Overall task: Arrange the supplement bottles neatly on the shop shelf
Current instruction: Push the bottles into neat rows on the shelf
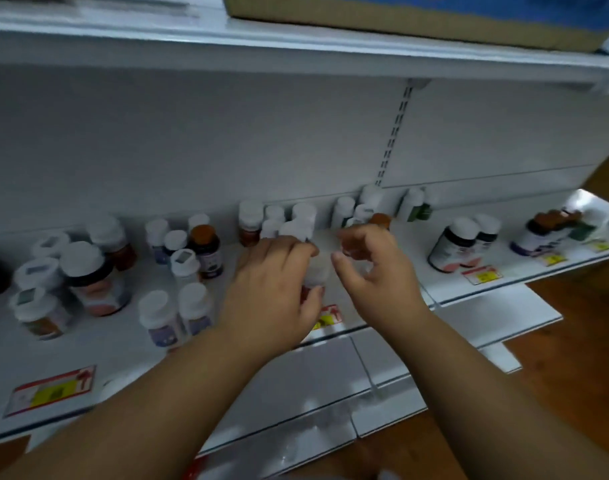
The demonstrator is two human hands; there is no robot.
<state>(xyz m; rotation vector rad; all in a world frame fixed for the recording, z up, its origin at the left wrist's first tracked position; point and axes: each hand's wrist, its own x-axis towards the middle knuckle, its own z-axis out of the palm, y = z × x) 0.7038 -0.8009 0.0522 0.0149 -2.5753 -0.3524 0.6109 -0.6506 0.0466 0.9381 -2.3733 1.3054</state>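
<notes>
Left hand (273, 285) gripping small white-capped supplement bottle (316, 271) on white metal shop shelf (130, 344), right hand (372, 268) beside it, fingers loosely curled, holding nothing.

Many small supplement bottles (206, 249) with white caps stand upright in loose groups on the white shelf (504, 271). Most stand near the shelf's back edge. One white-capped bottle (315, 271) stands near the middle of the front edge. Two dark bottles (462, 244) tilt toward the right end.
</notes>
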